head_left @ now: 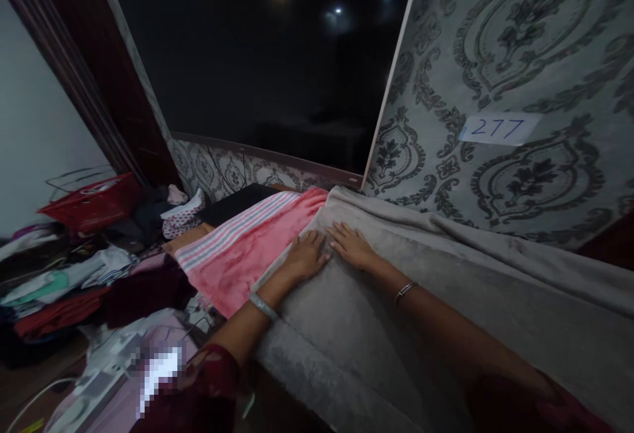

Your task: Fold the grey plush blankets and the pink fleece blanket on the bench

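Grey plush blanket (pixel 396 327) takes up most of the lower right, spread over a raised surface whose make is hidden beneath it, its far edge bunched against the patterned wallpaper (pixel 520 43) under a paper label reading 277 (pixel 499 128). Behind it a large dark screen (pixel 267 57) reflects ceiling lights. Beside the grey cloth, touching its left edge, lies a pink towel (pixel 247 248) with grey and white stripes along one side, laid flat as if already smoothed. Both hands rest on the blanket near that shared edge, palms down and fingers spread flat, gripping nothing: the left hand (pixel 307 255) and the right hand (pixel 351 245) sit side by side, almost touching, which looks like pressing the fabric flat rather than lifting it. Each wrist carries a bangle. To the far left a red wire basket (pixel 94 200) stands among heaped clothes (pixel 64 281); what lies inside it cannot be made out. Near the bottom left sits a white appliance (pixel 104 367), partly blurred.
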A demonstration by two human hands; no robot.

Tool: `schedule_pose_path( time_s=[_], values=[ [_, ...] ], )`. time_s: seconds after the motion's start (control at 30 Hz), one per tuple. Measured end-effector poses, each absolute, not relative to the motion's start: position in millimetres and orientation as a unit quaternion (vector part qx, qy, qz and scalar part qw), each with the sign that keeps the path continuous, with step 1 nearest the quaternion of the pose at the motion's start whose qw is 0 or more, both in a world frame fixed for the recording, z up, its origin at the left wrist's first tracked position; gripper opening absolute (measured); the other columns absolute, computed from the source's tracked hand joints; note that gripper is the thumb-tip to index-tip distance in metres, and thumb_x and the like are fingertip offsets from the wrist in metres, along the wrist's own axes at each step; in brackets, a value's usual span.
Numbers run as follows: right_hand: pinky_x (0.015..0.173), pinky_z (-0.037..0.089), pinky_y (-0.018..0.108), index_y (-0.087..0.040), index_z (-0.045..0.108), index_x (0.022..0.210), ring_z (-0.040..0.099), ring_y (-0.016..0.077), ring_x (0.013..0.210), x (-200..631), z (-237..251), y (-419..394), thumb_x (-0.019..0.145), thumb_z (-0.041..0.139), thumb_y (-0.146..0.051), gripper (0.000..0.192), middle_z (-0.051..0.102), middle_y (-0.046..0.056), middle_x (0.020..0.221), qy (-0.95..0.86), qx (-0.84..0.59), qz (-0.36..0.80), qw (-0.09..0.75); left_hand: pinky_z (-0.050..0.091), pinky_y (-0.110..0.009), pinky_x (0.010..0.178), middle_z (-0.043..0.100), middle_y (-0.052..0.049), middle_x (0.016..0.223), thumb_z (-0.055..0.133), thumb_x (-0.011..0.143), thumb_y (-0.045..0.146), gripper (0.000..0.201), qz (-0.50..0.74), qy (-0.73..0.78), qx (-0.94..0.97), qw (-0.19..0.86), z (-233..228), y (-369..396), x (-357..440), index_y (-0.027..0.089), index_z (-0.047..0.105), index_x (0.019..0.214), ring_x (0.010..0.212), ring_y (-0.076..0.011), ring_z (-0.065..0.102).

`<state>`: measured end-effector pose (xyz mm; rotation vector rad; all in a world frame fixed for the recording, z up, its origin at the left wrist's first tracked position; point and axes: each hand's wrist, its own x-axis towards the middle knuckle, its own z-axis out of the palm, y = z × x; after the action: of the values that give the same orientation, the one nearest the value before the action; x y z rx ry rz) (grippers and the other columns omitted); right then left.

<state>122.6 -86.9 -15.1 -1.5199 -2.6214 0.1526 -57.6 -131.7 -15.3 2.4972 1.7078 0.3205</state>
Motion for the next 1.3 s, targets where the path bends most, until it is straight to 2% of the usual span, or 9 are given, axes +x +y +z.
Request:
schedule_pose_path(
  time_s=[0.1, 0.2, 0.4, 0.6, 0.73, 0.87, 1.0, 1.1, 1.3],
  values=[
    [0.119, 0.022, 0.056, -0.027, 0.027, 0.16, 0.014, 0.0276, 0.153, 125.0, -22.0, -60.9, 0.105, 0.027, -0.044, 0.057, 0.018, 0.008, 0.166, -0.869, -0.49, 0.038, 0.049, 0.023, -0.062, 0.119, 0.037, -0.017, 0.16, 0.043, 0.098, 0.047, 0.06, 0.105, 0.567, 0.817, 0.0, -29.6, -123.3, -51.7, 0.019, 0.043, 0.15, 0.149, -0.0339, 0.03],
    [0.119, 0.021, 0.057, -0.028, 0.029, 0.159, 0.017, 0.0277, 0.152, 130.3, -31.7, -36.6, 0.105, 0.028, -0.045, 0.057, 0.023, 0.007, 0.165, -0.882, -0.47, 0.024, 0.034, 0.025, -0.06, 0.118, 0.038, -0.018, 0.159, 0.04, 0.098, 0.051, 0.062, 0.121, 0.574, 0.809, -0.028, -41.6, -125.1, -53.6, 0.019, 0.043, 0.151, 0.148, -0.0339, 0.032],
    [0.119, 0.021, 0.058, -0.028, 0.029, 0.159, 0.015, 0.0273, 0.152, 144.1, -43.3, -5.5, 0.105, 0.025, -0.048, 0.058, 0.023, 0.005, 0.165, -0.888, -0.456, 0.031, 0.051, 0.025, -0.06, 0.118, 0.038, -0.018, 0.159, 0.04, 0.098, 0.053, 0.064, 0.105, 0.586, 0.803, -0.016, -41.9, -123.5, -52.0, 0.018, 0.042, 0.152, 0.148, -0.0346, 0.032],
    [0.121, 0.02, 0.055, -0.027, 0.028, 0.159, 0.012, 0.0276, 0.153, 143.7, -23.4, -8.6, 0.105, 0.026, -0.049, 0.059, 0.02, 0.003, 0.166, -0.874, -0.478, 0.084, 0.015, 0.028, -0.06, 0.117, 0.036, -0.021, 0.159, 0.04, 0.099, 0.052, 0.065, 0.095, 0.582, 0.808, 0.002, -36.6, -119.6, -53.0, 0.014, 0.041, 0.152, 0.148, -0.0353, 0.031],
    [0.119, 0.021, 0.059, -0.029, 0.028, 0.159, 0.014, 0.0308, 0.152, 158.2, -21.3, -47.4, 0.104, 0.025, -0.053, 0.061, 0.019, 0.004, 0.166, -0.87, -0.483, 0.099, 0.005, 0.028, -0.057, 0.117, 0.036, -0.02, 0.159, 0.038, 0.099, 0.052, 0.065, 0.088, 0.584, 0.807, 0.005, -35.8, -118.3, -52.7, 0.015, 0.041, 0.152, 0.149, -0.0344, 0.03],
    [0.119, 0.019, 0.06, -0.031, 0.028, 0.159, 0.017, 0.0319, 0.152, 209.4, -36.0, -109.9, 0.103, 0.026, -0.058, 0.063, 0.02, 0.004, 0.166, -0.877, -0.477, 0.05, 0.027, 0.027, -0.054, 0.117, 0.037, -0.018, 0.16, 0.039, 0.099, 0.052, 0.064, 0.089, 0.584, 0.807, 0.004, -35.0, -116.9, -51.2, 0.017, 0.041, 0.152, 0.148, -0.0339, 0.032],
    [0.118, 0.022, 0.061, -0.031, 0.029, 0.159, 0.019, 0.0315, 0.151, 285.1, -41.0, -167.7, 0.104, 0.021, -0.055, 0.061, 0.022, 0.004, 0.165, -0.832, -0.554, 0.036, 0.025, 0.027, -0.053, 0.117, 0.035, -0.016, 0.161, 0.035, 0.1, 0.052, 0.063, 0.076, 0.581, 0.811, -0.003, -33.7, -115.7, -49.4, 0.018, 0.038, 0.153, 0.148, -0.032, 0.031],
    [0.115, 0.027, 0.065, -0.03, 0.031, 0.158, 0.023, 0.0348, 0.15, 331.8, -39.1, -209.8, 0.103, 0.022, -0.056, 0.062, 0.028, 0.007, 0.163, -0.784, -0.619, 0.022, 0.02, 0.029, -0.052, 0.116, 0.035, -0.016, 0.16, 0.032, 0.1, 0.052, 0.063, 0.068, 0.577, 0.814, -0.002, -32.1, -116.5, -47.9, 0.018, 0.037, 0.154, 0.147, -0.0313, 0.032],
    [0.114, 0.031, 0.062, -0.029, 0.033, 0.157, 0.023, 0.0347, 0.15, 370.5, -40.8, -291.8, 0.103, 0.023, -0.054, 0.061, 0.028, 0.008, 0.163, -0.772, -0.634, -0.03, 0.043, 0.026, -0.052, 0.117, 0.032, -0.017, 0.162, 0.028, 0.102, 0.049, 0.064, 0.04, 0.583, 0.811, 0.003, -19.9, -118.6, -46.4, 0.014, 0.034, 0.155, 0.148, -0.0312, 0.029]
  ],
)
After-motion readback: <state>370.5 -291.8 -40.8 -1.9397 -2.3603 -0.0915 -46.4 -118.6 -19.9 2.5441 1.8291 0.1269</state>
